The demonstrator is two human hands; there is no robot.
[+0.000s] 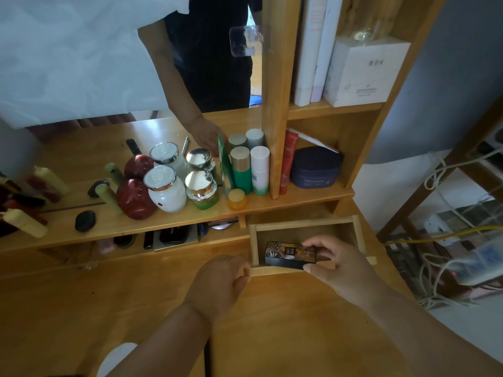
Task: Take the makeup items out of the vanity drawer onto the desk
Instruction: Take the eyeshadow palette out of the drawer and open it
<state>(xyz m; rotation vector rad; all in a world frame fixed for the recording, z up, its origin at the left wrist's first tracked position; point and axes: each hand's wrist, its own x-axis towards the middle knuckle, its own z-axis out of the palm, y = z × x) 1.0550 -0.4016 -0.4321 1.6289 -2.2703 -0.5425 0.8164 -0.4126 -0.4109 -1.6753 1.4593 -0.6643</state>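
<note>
**Box gripped inside the open drawer, lift not yet made**

From the head camera: the small wooden drawer (pixel 304 227) stands pulled out over the right side of the worktop (pixel 136 303). The right hand (pixel 337 263) reaches into it from the near right, thumb on the near edge and fingers over the far edge of a dark patterned makeup box (pixel 288 254), so it is clamped on the box. The box sits low between the drawer walls, near the front; whether it has left the drawer floor I cannot tell. The left hand (pixel 220 284) curls closed on the drawer's near left corner, apparently steadying it.

I judge this to be the take-out step. The next move calls for raising the box clear of the front wall and setting it on the bare worktop to the near left. The rest of the drawer looks empty, though the hand hides part of it. Jars and bottles (pixel 206 183) crowd the shelf beyond, well apart.
</note>
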